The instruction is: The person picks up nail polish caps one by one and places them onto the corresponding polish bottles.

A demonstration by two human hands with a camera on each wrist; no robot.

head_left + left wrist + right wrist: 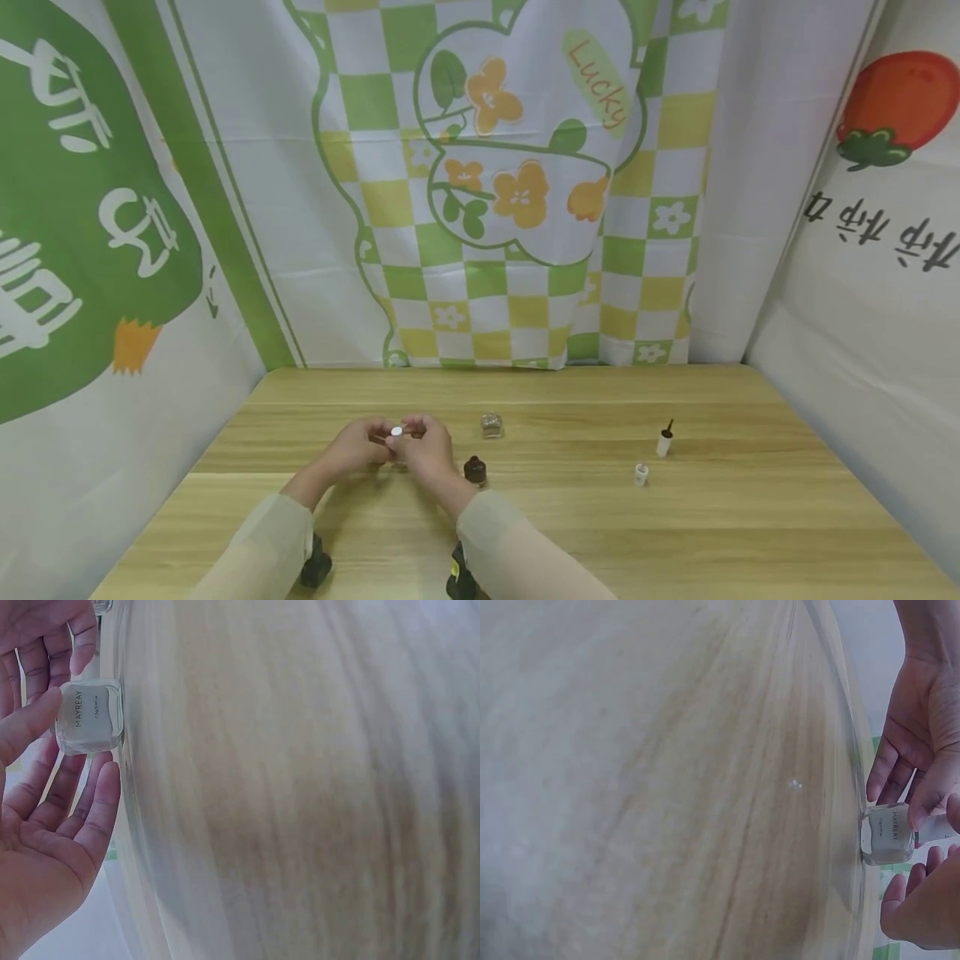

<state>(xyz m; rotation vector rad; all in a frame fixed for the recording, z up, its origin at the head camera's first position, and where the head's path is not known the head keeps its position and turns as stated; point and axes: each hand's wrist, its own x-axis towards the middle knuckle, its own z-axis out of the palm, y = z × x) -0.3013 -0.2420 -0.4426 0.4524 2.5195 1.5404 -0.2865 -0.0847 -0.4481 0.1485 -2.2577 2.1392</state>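
Bottle (91, 720) at 7 o'clock in my head view, white cap (397, 432) on top. Left hand (356, 443): fingers clamped on it. Right hand (429, 447): fingers pinching cap. Dark bottle (476, 470) at 6.

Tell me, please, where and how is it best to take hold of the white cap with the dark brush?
Probably by the sides of the white cap, coming from the right: the dark brush points up, so avoid the top, and a small white object is on the left.
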